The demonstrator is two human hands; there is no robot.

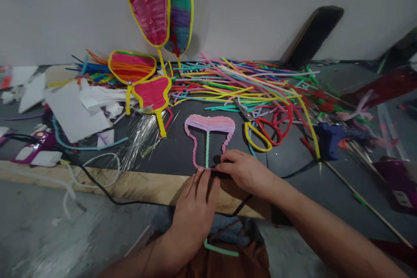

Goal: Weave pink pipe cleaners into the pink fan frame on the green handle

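Observation:
A fan-shaped pipe cleaner frame (194, 147) lies at the front of the dark table, with twisted pink sides and a mint green strip down its middle. Pink and lavender strands wrap its top. My left hand (197, 208) is closed over the frame's bottom edge, fingers pointing forward, thumb hidden. Below that hand a bent mint green pipe cleaner (223, 250) shows over my lap. My right hand (249, 173) pinches the lower right corner of the frame, fingers curled.
Scissors (272, 132) with red and yellow handles lie right of the frame. Behind stretches a pile of loose pipe cleaners (228, 80). Finished yellow-rimmed fans (152, 93) stand back left, near white paper (76, 110). A blue tool (329, 139) and a thin stick (365, 204) are at right.

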